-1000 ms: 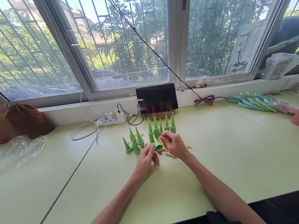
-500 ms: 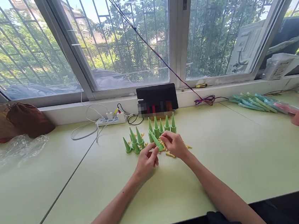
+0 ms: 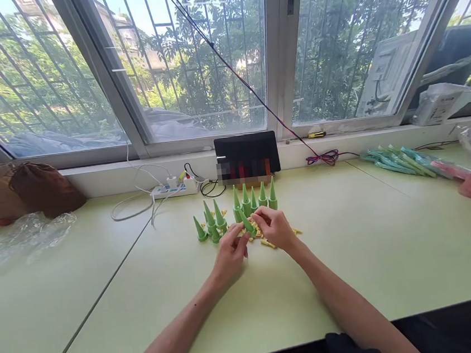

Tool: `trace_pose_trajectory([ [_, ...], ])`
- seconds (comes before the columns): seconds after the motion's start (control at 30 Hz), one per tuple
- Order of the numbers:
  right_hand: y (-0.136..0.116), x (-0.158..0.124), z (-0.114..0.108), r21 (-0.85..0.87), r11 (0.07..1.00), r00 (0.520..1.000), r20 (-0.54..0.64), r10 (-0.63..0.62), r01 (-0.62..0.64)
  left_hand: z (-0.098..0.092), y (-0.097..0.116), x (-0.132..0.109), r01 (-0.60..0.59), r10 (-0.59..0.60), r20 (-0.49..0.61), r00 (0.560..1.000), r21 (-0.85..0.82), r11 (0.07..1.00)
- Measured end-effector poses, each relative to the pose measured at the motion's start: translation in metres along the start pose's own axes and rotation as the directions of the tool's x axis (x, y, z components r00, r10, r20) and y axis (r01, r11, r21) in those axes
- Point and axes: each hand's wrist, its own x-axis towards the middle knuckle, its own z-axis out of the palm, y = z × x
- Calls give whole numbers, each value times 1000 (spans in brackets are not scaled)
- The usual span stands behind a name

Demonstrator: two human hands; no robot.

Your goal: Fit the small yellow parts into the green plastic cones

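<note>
- Since a second ago the green cone (image 3: 246, 223) has turned its open mouth away and sunk toward the yellow pegs (image 3: 268, 244); left hand (image 3: 230, 254) pinches it, right hand (image 3: 275, 229) pinches its base end
- One cone held above the table (image 3: 353, 254); five back-row cones (image 3: 262, 195) standing; about four in the left cluster (image 3: 209, 222); pegs too jumbled to count

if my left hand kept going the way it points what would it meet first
The tilted green cone at the fingertips of the left hand; the right hand holds it too. Past that, probably the upright green cones, depth unclear.
</note>
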Motion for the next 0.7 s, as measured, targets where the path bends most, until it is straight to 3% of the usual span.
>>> trace_pose_trajectory([
  [0.33, 4, -1, 1, -44, 999, 1000, -9, -17, 17, 1, 0, -1, -64, 69, -39, 997, 118, 991],
  [0.53, 5, -1, 1, -48, 998, 999, -31, -29, 27, 4, 8, -1, -82, 118, -198, 973, 183, 980],
  [0.6, 4, -1, 1, -41, 999, 999, -33, -24, 23, 5, 9, -1, -41, 77, -242, 967, 150, 988],
  [0.7, 2, -2, 0, -21, 999, 1000, -10, -24, 24, 6, 8, 0, 62, -59, -207, 977, 9, 998],
])
